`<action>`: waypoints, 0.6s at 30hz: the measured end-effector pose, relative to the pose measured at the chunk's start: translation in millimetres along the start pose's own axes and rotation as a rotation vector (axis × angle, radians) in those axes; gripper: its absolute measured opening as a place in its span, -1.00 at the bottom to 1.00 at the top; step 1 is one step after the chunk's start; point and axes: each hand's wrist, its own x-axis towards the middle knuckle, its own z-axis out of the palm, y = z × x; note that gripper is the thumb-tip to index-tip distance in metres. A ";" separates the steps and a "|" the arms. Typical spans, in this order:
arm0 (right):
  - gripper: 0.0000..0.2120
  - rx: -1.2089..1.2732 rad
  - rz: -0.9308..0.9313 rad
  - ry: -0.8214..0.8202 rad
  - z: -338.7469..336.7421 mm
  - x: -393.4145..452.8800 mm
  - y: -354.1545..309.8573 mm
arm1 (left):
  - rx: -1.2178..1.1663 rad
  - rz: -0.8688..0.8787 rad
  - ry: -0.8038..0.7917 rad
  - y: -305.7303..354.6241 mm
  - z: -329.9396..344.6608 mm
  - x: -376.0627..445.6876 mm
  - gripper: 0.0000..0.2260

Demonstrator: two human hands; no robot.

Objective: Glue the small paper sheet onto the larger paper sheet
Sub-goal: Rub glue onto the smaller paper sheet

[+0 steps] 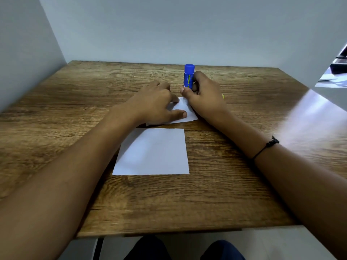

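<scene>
A large white paper sheet (pixel 153 152) lies flat in the middle of the wooden table (pixel 225 184). Just beyond it lies the small white paper sheet (pixel 185 109). My left hand (pixel 155 104) rests on the small sheet's left part, fingers spread, thumb and a fingertip pressing it down. My right hand (pixel 202 94) is closed around a blue glue stick (pixel 188 76) that stands upright with its blue cap on, just past the small sheet's far edge. A bit of yellow (pixel 223 96) shows behind my right hand; I cannot tell what it is.
Grey walls enclose the table at the back and the left. To the right, a pale partition edge (pixel 319 102) crosses the table corner, with dark objects (pixel 338 66) beyond it. A black cord bracelet (pixel 270 145) is on my right wrist. My knees show below the table's near edge.
</scene>
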 end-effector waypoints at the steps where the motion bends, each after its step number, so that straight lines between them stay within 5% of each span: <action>1: -0.74 0.004 0.001 0.001 -0.9 -0.8 -0.6 | 0.002 -0.002 0.004 -0.5 0.4 0.1 -0.48; 18: -0.81 0.028 -0.009 -0.031 -7.1 -8.2 -7.8 | 0.067 -0.069 0.071 -1.2 4.6 0.4 -0.41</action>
